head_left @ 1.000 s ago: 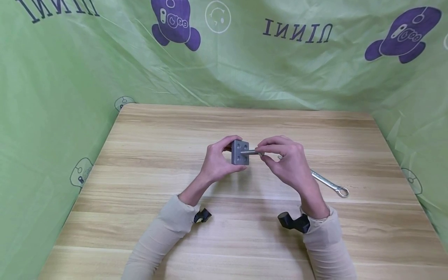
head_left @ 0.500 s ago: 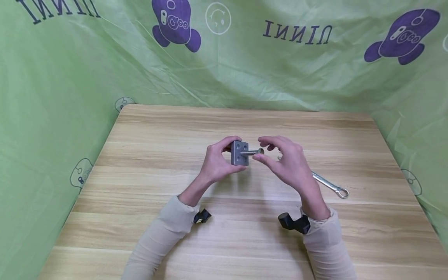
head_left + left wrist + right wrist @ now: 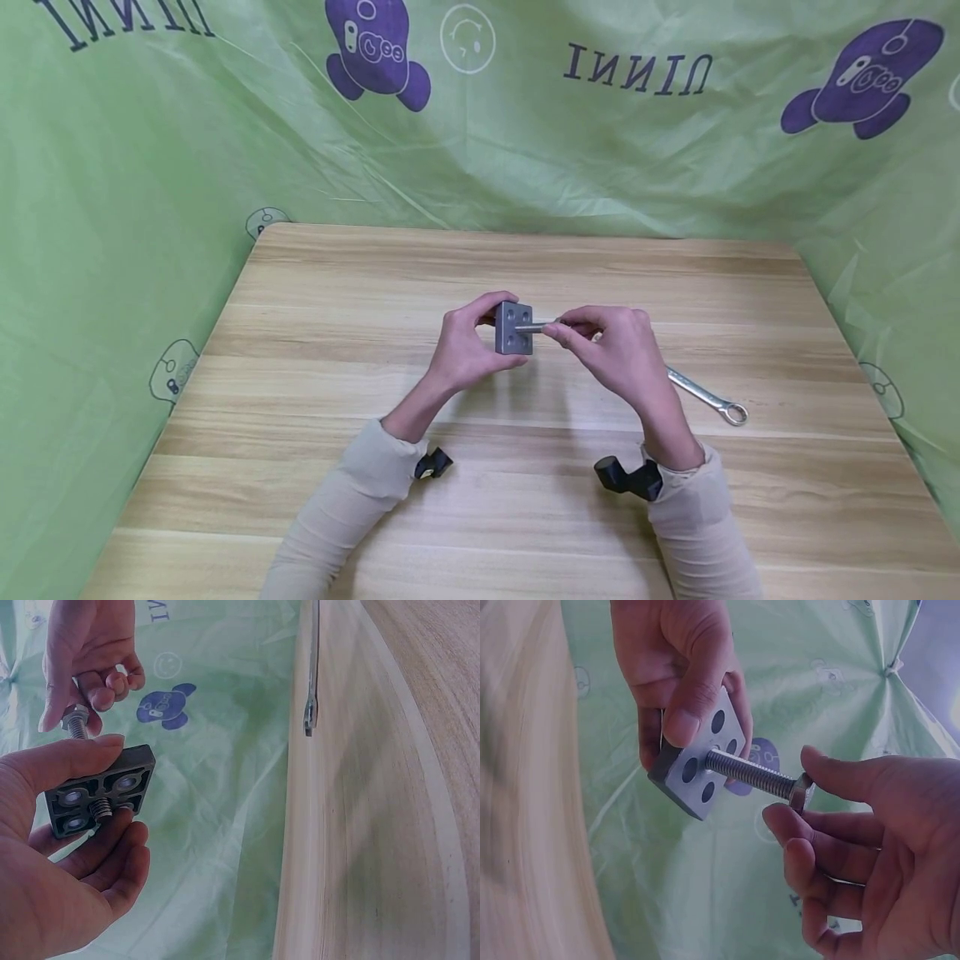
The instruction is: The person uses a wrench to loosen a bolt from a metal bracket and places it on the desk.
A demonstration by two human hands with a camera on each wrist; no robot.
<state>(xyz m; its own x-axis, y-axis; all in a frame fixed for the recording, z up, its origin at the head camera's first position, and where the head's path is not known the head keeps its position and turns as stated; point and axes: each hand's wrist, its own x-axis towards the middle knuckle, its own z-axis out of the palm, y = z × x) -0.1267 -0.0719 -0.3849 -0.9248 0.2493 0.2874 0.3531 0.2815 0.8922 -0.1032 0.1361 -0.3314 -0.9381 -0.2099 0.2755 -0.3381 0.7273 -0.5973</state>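
My left hand [image 3: 467,348] grips a square grey metal plate [image 3: 514,327] by its edges, above the table. Four-cornered, it has several holes around a centre one, and a hex bolt [image 3: 754,775] runs through that centre. In the left wrist view the bolt's threaded tip [image 3: 101,808] pokes out of the plate's ribbed back. At the other end, thumb and index finger of my right hand [image 3: 611,346] pinch the hex head [image 3: 802,793]. The remaining right fingers are loosely curled below it.
A combination wrench [image 3: 705,393] lies on the wooden table [image 3: 375,275] behind and right of my right hand, partly hidden by it. Green printed cloth [image 3: 510,150] hangs around the table's back and sides.
My right fingers let go of the bolt head, spread apart half a second ago, and now pinch it again. The left hand and plate stay in place.
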